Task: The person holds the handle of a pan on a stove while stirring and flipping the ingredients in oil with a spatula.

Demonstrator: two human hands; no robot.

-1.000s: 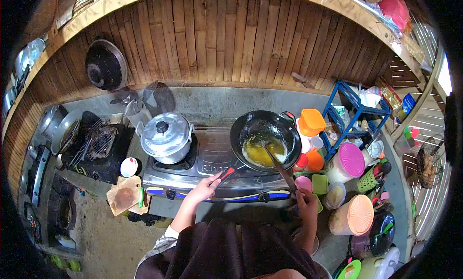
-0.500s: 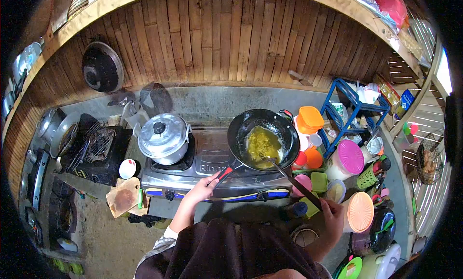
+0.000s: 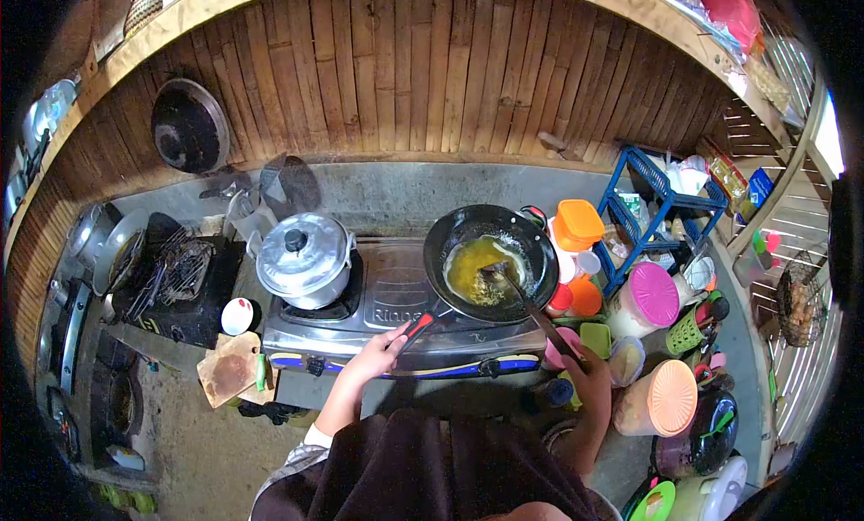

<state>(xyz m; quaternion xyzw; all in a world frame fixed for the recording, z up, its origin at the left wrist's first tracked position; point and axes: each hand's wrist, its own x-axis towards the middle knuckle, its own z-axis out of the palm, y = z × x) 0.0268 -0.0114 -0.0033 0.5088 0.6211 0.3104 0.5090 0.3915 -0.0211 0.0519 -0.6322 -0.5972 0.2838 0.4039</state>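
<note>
A black wok (image 3: 443, 238) sits on the right burner of the steel gas stove (image 3: 396, 291). Yellow oil with bits of food (image 3: 481, 264) pools in its bottom. My left hand (image 3: 380, 354) is closed around the wok's red and black handle (image 3: 416, 330). In my right hand (image 3: 589, 377) is a long-handled spatula (image 3: 538, 316), its fingers wrapped round the dark handle. The spatula's blade dips into the oil near the middle of the wok. On the left burner stands a lidded aluminium pot (image 3: 304, 260).
Right of the wok crowd an orange container (image 3: 578, 224), a pink-lidded tub (image 3: 654, 294), a peach-lidded canister (image 3: 670, 399) and a blue rack (image 3: 621, 197). Left of the stove lie a cutting board (image 3: 229, 370) with a green-handled knife (image 3: 261, 372) and a small white bowl (image 3: 238, 316).
My right hand has moved up and left, pushing the spatula's blade from the wok's near edge toward its middle. The food in the oil has shifted. My left hand stays put.
</note>
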